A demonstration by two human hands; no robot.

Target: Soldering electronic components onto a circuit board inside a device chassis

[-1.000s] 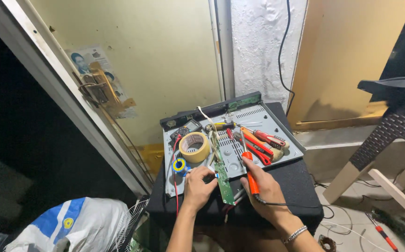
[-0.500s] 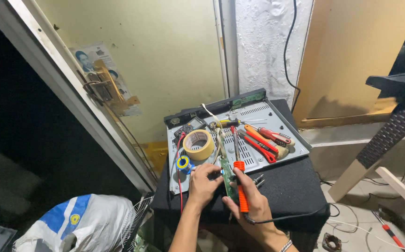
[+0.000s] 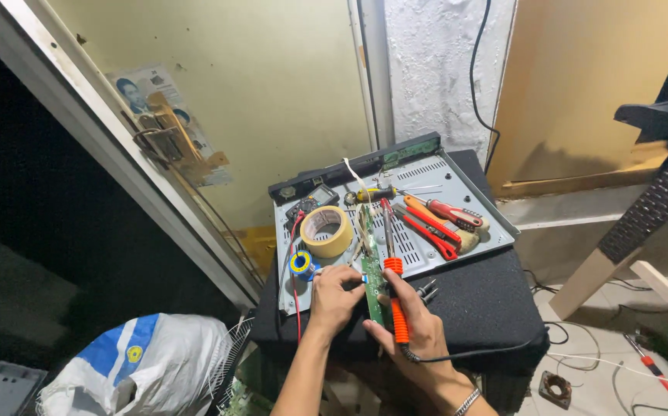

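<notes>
A narrow green circuit board (image 3: 373,283) lies on the black stool top, partly over a grey metal device cover (image 3: 441,173). My left hand (image 3: 334,299) pinches the board's left edge. My right hand (image 3: 418,331) grips an orange-handled soldering iron (image 3: 397,304), its tip resting near the board's upper half; a black cord trails from the handle to the right. A small spool of solder wire (image 3: 302,264) sits just left of my left hand.
On the grey cover lie a roll of tan tape (image 3: 327,229), red-handled pliers (image 3: 426,225), screwdrivers (image 3: 449,212) and a dark multimeter (image 3: 314,199). A white and blue sack (image 3: 137,362) lies lower left. Wooden stool legs (image 3: 642,231) and loose cables (image 3: 619,362) crowd the right.
My right hand has brought the soldering iron from beside the board onto it. The view has drifted slightly, so the stool sits a little lower and left.
</notes>
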